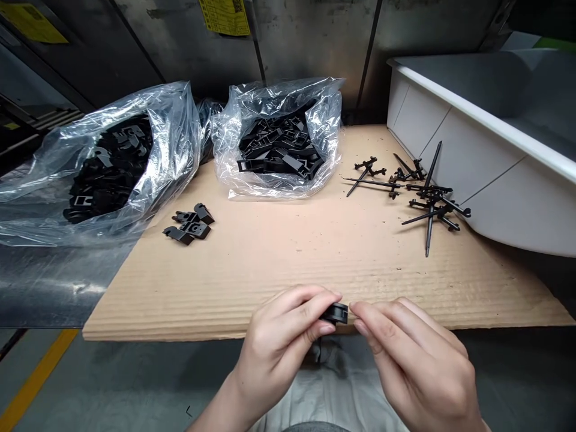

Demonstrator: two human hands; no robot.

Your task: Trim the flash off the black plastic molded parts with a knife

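You've got one black part (338,312) pinched in your left hand (288,336); right hand (416,354) narrow, can't tell if it's holding anything. Loose pieces (194,228), bagged parts (283,147) probably to go.

the held part (336,312) looks smooth plastic, the bags (227,147) glossy film, the board (279,252) ribbed cardboard.

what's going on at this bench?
A person's left hand grips a small black part near the front edge of the cardboard. The right hand has its fingers pinched beside the part's end; whether they hold anything is unclear. Behind are loose black pieces, two clear bags of black parts, and thin branched black pieces by a white tub.
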